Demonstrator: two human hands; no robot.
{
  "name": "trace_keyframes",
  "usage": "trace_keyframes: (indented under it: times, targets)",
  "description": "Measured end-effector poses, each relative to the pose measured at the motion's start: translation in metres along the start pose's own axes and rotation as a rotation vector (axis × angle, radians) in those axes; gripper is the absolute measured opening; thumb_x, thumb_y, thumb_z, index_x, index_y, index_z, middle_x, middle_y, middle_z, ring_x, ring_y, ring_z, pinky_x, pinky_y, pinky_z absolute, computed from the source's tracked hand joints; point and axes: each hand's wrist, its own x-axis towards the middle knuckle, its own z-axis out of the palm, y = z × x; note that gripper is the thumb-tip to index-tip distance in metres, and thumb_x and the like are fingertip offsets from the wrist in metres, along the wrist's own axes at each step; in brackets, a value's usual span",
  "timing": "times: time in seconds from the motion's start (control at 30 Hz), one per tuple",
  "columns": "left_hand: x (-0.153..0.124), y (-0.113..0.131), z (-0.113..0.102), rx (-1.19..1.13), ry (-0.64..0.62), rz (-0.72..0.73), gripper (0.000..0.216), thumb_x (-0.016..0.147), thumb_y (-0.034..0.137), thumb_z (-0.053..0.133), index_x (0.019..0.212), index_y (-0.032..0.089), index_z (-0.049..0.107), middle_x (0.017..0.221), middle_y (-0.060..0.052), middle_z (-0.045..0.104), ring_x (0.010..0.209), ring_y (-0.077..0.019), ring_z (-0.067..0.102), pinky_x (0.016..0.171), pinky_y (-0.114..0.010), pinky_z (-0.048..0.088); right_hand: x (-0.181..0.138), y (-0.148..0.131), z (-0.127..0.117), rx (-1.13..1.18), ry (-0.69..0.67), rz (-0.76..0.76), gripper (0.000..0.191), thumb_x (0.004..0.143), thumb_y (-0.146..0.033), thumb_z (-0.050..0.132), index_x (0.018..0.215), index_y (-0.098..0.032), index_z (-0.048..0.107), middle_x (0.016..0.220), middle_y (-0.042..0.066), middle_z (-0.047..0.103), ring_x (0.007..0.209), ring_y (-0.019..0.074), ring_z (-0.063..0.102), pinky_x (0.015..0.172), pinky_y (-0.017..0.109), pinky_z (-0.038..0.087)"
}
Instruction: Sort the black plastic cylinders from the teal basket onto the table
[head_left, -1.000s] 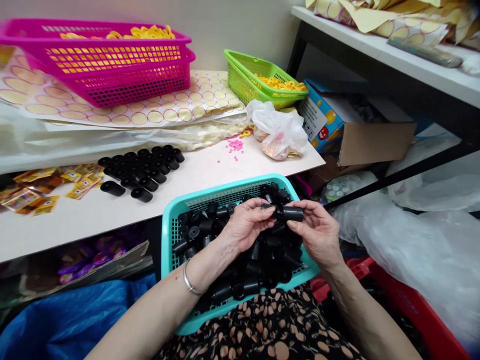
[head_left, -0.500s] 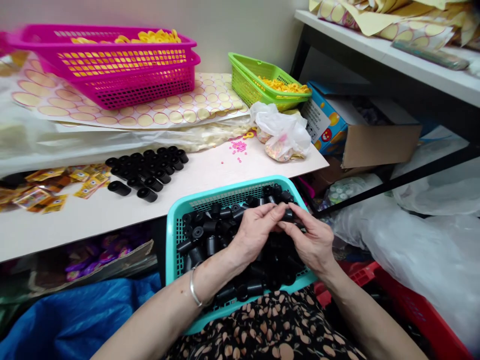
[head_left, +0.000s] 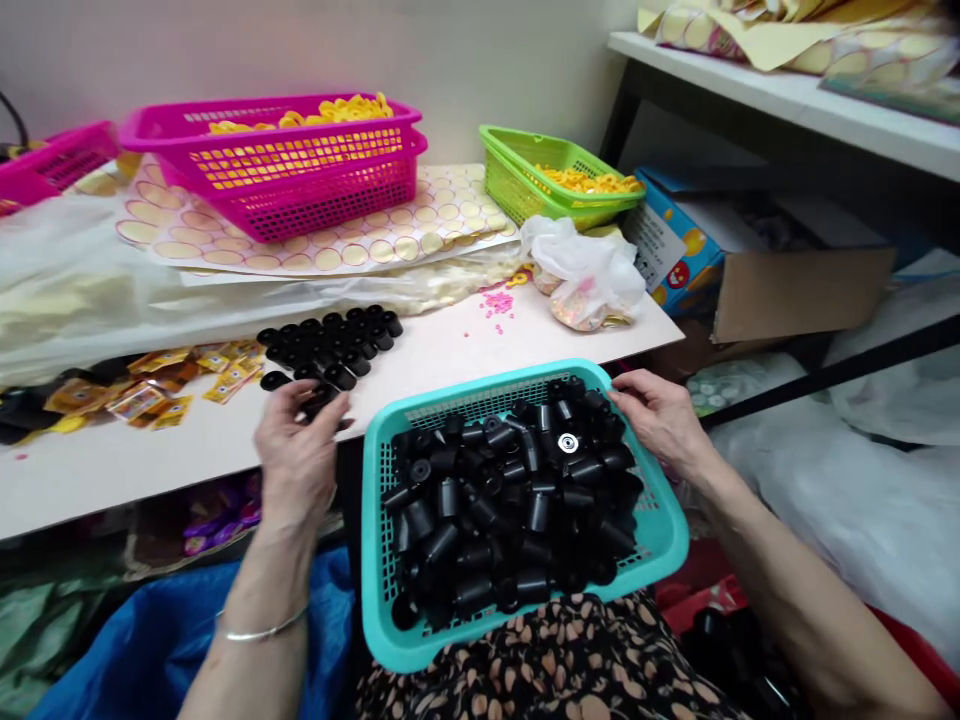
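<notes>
My left hand [head_left: 298, 450] is at the white table's front edge, fingers closed around a small black plastic cylinder [head_left: 319, 400]. It is beside several rows of matching upright black cylinders [head_left: 337, 345] on the table. My right hand [head_left: 660, 418] is at the right back corner of a turquoise basket [head_left: 397, 655], thumb and fingertips pinched at its rim. Loose black cylinders [head_left: 480, 510] fill the basket, lying in all directions. One shows a bright ring-shaped end [head_left: 568, 443]. The basket rests on my lap against the table edge.
Small yellow-brown packets [head_left: 150, 390] lie at the table's left. Behind stand a magenta basket [head_left: 300, 190] and a green basket [head_left: 517, 185] with yellow pieces. Tied plastic bags [head_left: 592, 280], pink beads [head_left: 498, 303] and an opened blue carton [head_left: 667, 240] are to the right.
My hands were together over the basket at a black cylinder. They have parted: the left moved left to the rows with a cylinder, the right moved to the basket's rim. The view shifted left.
</notes>
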Motion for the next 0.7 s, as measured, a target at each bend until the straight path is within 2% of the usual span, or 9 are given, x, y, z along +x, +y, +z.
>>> trace_keyframes:
  times: [0.07,0.13,0.2,0.27,0.33,0.4,0.53,0.63,0.7]
  targets:
    - [0.017,-0.022,-0.023,0.077,0.152,0.013,0.053,0.048,0.028,0.08,0.094,0.017,0.058,0.081,0.002,0.055,0.063,-0.0096,0.054,0.058,-0.024,0.05,-0.001,0.003,-0.005,-0.092,-0.121,-0.127,0.017,0.083,-0.025,0.05,0.09,-0.019,0.064,0.09,0.005,0.065,0.081,0.0194,0.059,0.072,0.034,0.048]
    - [0.023,-0.036,-0.042,0.108,0.216,-0.018,0.056,0.041,0.024,0.081,0.09,0.015,0.057,0.073,0.003,0.054,0.064,-0.0097,0.053,0.06,-0.023,0.048,-0.003,0.002,-0.009,-0.212,-0.228,-0.248,0.022,0.082,-0.023,0.049,0.098,-0.021,0.064,0.106,0.007,0.063,0.094,0.0225,0.057,0.081,0.038,0.047]
    - [0.022,-0.043,-0.055,0.14,0.186,-0.057,0.053,0.042,0.025,0.08,0.088,0.014,0.056,0.071,0.003,0.055,0.065,-0.0111,0.054,0.064,-0.025,0.049,-0.004,0.001,-0.011,-0.361,-0.255,-0.319,0.028,0.082,-0.029,0.051,0.106,-0.022,0.062,0.114,0.008,0.061,0.1,0.0257,0.054,0.083,0.04,0.046]
    - [0.021,-0.046,-0.063,0.252,0.109,-0.064,0.045,0.049,0.031,0.076,0.088,0.014,0.058,0.075,0.0,0.058,0.07,-0.0141,0.057,0.07,-0.029,0.049,-0.004,0.005,-0.007,-0.518,-0.289,-0.357,0.034,0.081,-0.04,0.053,0.109,-0.021,0.059,0.113,0.01,0.06,0.096,0.0278,0.053,0.076,0.04,0.047]
    - [0.024,-0.05,-0.069,0.432,0.066,0.018,0.04,0.057,0.037,0.071,0.088,0.014,0.062,0.084,-0.003,0.06,0.081,-0.0176,0.058,0.079,-0.032,0.048,-0.004,0.009,0.005,-0.649,-0.344,-0.433,0.035,0.08,-0.043,0.055,0.104,-0.018,0.06,0.104,0.014,0.061,0.089,0.0289,0.053,0.071,0.04,0.046]
    - [0.031,-0.054,-0.072,0.611,0.049,0.117,0.036,0.063,0.039,0.066,0.09,0.015,0.064,0.094,-0.006,0.057,0.091,-0.0202,0.056,0.085,-0.032,0.046,-0.008,0.01,0.022,-0.752,-0.362,-0.489,0.03,0.08,-0.037,0.054,0.101,-0.017,0.059,0.098,0.015,0.059,0.082,0.028,0.053,0.068,0.04,0.045]
    - [0.043,-0.058,-0.074,0.71,0.006,0.171,0.038,0.064,0.034,0.063,0.097,0.015,0.064,0.092,-0.005,0.052,0.089,-0.0204,0.055,0.084,-0.031,0.045,-0.017,0.003,0.045,-0.834,-0.353,-0.47,0.019,0.084,-0.026,0.048,0.097,-0.016,0.056,0.093,0.011,0.056,0.07,0.0216,0.054,0.057,0.034,0.043]
    - [0.05,-0.059,-0.071,0.788,0.038,0.157,0.045,0.064,0.034,0.063,0.104,0.016,0.058,0.083,-0.002,0.055,0.078,-0.0177,0.056,0.076,-0.03,0.046,-0.018,-0.002,0.046,-0.814,-0.353,-0.396,0.013,0.085,-0.024,0.046,0.089,-0.018,0.056,0.089,0.008,0.054,0.064,0.0186,0.056,0.049,0.03,0.041]
    - [0.056,-0.058,-0.067,0.86,0.078,0.155,0.039,0.065,0.035,0.061,0.099,0.016,0.057,0.08,-0.001,0.056,0.076,-0.018,0.056,0.073,-0.03,0.045,-0.016,-0.002,0.043,-0.725,-0.362,-0.368,0.013,0.085,-0.023,0.044,0.088,-0.019,0.056,0.09,0.007,0.055,0.065,0.0176,0.057,0.049,0.029,0.042]
